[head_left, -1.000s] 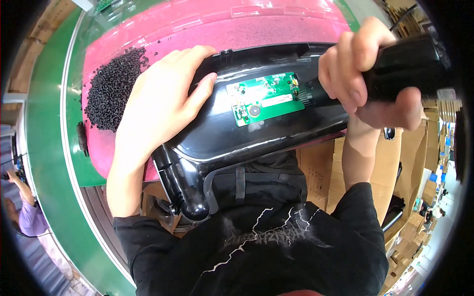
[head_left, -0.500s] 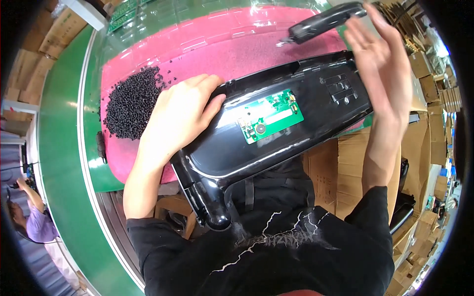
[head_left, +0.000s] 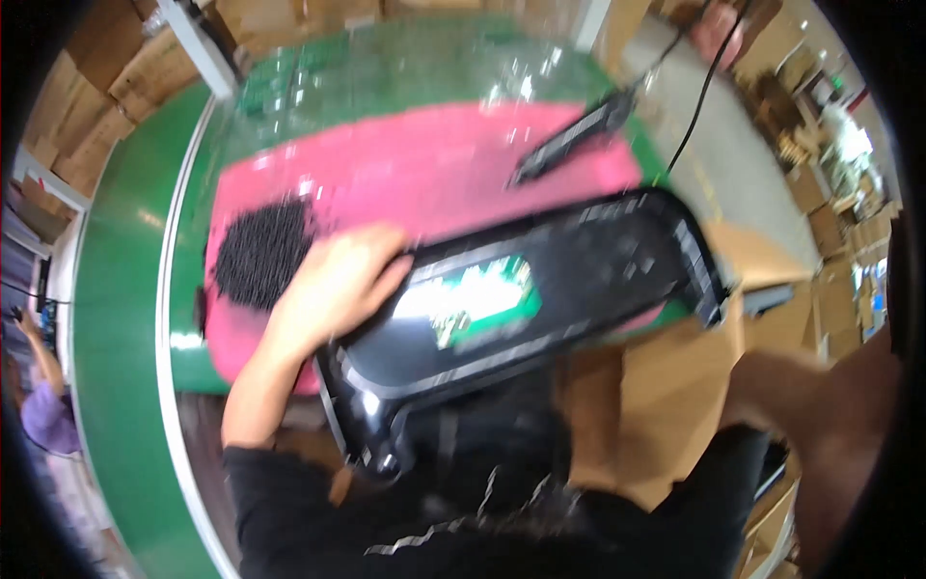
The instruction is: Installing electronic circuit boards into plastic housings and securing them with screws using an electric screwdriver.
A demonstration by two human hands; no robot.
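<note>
A long black plastic housing [head_left: 588, 261] lies tilted across the front of the pink mat, its inside facing up. A green circuit board [head_left: 497, 314] sits in its middle, partly washed out by glare. My left hand [head_left: 352, 275] is closed over the housing's far left edge, with the thumb on the inner side. At the right, my bare right forearm [head_left: 820, 415] is smeared by motion and runs to the picture's rim; the hand itself does not show. A black electric screwdriver [head_left: 574, 140] slants above the mat beyond the housing, its tip pointing down left.
A heap of small black parts [head_left: 260, 253] lies on the pink mat [head_left: 405, 159] beside my left hand. An open cardboard box [head_left: 675, 386] stands right of my lap. A black cord [head_left: 699, 106] hangs at the upper right. Another person in purple [head_left: 48, 420] is at far left.
My right hand has left the screwdriver and housing's right end, swinging to the right rim. The screwdriver now points more steeply down. The whole view has shifted and blurred; my left hand keeps its hold.
</note>
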